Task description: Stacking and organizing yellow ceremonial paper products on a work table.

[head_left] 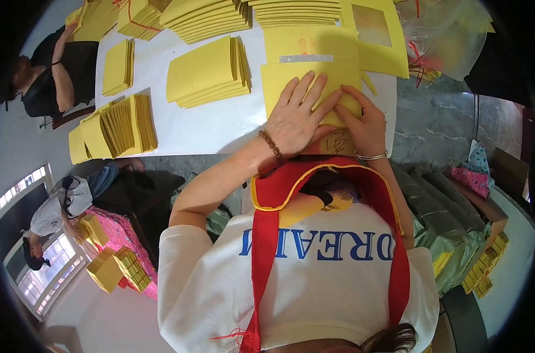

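A yellow paper sheet [274, 76] is folded in front of me at the near edge of the white-covered table [205, 126]. Spread flat across it, my left hand [297, 120] presses down with its fingers apart. At the sheet's right side my right hand [367, 126] is curled, thumb and forefinger closing on the paper edge beside my left fingertips. A silvery grey strip [306, 59] shows just beyond the fold. Dark handwritten marks [336, 142] are on the paper under my wrists. What lies beneath my palms is hidden.
Stacks of folded yellow paper [205, 70] stand to the left, with more stacks [205, 17] along the far side. A clear plastic bag [447, 35] is at the far right. Two people work at the left. Green-wrapped bundles [450, 212] lie right of me.
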`<act>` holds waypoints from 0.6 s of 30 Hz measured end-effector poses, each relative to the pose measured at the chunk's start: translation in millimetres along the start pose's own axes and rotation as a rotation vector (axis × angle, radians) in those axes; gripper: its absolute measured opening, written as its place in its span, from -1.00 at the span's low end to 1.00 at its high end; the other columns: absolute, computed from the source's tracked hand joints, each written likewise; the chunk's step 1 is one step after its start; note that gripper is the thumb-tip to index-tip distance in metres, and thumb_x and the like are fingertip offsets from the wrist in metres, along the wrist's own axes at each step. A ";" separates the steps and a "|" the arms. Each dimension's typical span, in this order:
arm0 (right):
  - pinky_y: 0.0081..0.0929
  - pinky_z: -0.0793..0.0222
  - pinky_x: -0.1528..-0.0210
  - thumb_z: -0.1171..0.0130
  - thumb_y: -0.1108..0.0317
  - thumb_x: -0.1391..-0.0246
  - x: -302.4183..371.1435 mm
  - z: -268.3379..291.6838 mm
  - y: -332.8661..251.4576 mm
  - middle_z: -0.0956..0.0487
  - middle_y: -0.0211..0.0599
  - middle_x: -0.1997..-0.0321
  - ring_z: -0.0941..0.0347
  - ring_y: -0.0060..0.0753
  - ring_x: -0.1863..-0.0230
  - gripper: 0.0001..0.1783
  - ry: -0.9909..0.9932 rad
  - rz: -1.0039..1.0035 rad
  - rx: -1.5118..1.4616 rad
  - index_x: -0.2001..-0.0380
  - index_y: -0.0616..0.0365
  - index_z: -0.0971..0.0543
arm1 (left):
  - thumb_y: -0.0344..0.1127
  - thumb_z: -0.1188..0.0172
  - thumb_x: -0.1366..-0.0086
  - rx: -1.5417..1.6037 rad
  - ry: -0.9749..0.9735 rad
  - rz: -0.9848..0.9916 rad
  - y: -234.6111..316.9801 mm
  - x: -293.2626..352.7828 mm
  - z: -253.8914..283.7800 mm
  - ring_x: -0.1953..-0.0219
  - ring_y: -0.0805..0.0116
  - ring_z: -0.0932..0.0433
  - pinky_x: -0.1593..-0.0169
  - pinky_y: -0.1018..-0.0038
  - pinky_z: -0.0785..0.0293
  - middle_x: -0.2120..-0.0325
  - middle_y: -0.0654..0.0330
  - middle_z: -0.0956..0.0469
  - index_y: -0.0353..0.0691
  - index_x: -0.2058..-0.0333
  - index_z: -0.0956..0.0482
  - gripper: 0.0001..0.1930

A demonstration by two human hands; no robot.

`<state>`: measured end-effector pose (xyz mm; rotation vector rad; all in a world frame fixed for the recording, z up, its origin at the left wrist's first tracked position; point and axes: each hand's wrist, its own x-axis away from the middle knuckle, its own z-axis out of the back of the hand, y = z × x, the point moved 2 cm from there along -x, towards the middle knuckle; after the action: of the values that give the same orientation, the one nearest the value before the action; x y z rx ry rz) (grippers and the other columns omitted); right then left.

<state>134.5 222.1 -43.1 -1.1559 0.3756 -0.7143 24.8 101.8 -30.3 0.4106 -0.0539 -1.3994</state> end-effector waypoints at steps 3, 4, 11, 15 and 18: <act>-0.45 -0.40 0.13 -0.25 0.33 0.11 0.2 1.1 -0.9 -0.58 -0.13 0.16 -0.52 -0.19 0.14 -0.59 0.000 0.052 0.049 0.11 0.14 -0.53 | -0.01 -0.20 -0.05 -0.035 -0.027 -0.001 -0.1 0.7 -1.9 -0.24 -0.02 -0.07 -0.23 0.11 -0.02 -0.19 -0.04 -0.11 -0.06 -0.21 -0.17 -0.25; -0.46 -0.39 0.13 -0.24 0.32 0.10 0.4 2.2 0.6 -0.54 -0.13 0.10 -0.50 -0.19 0.11 -0.57 -0.027 0.040 0.028 0.09 0.13 -0.51 | -0.01 -0.20 -0.05 -0.036 -0.027 0.002 -0.4 0.9 -2.3 -0.24 -0.02 -0.07 -0.23 0.11 -0.02 -0.19 -0.04 -0.11 -0.06 -0.21 -0.17 -0.25; -0.13 -0.11 -0.15 -0.22 0.11 0.07 22.7 5.0 -12.2 -0.24 -0.24 -0.25 -0.22 -0.25 -0.20 -0.44 0.160 0.514 0.523 -0.05 -0.05 -0.41 | -0.04 -0.15 -0.09 -0.008 -0.032 0.012 -1.0 2.1 -5.5 -0.25 -0.03 -0.04 -0.25 0.09 0.04 -0.21 -0.04 -0.09 -0.06 -0.21 -0.17 -0.30; 0.11 0.06 -0.18 -0.18 -0.04 0.08 42.8 -4.4 3.0 -0.21 -0.26 -0.28 -0.13 -0.18 -0.27 -0.37 -0.130 0.641 0.586 -0.09 -0.09 -0.38 | -0.25 -0.07 -0.14 0.154 -0.043 0.037 -7.5 2.1 0.6 -0.25 -0.05 -0.04 -0.27 0.09 0.10 -0.20 -0.07 -0.10 -0.22 -0.21 -0.10 -0.35; 0.24 0.09 -0.16 -0.13 -0.12 0.08 47.2 -9.8 3.7 -0.15 -0.25 -0.31 -0.06 -0.09 -0.31 -0.33 -0.223 0.620 0.818 -0.14 -0.22 -0.33 | -0.37 0.00 -0.12 0.498 0.084 0.127 -19.0 4.2 3.9 -0.25 -0.06 -0.04 -0.28 0.17 0.10 -0.18 -0.09 -0.13 -0.31 -0.23 0.02 -0.31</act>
<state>163.9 183.9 -46.1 -0.2944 0.1956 -0.1401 6.6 94.6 -33.4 0.8626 -0.3587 -1.2342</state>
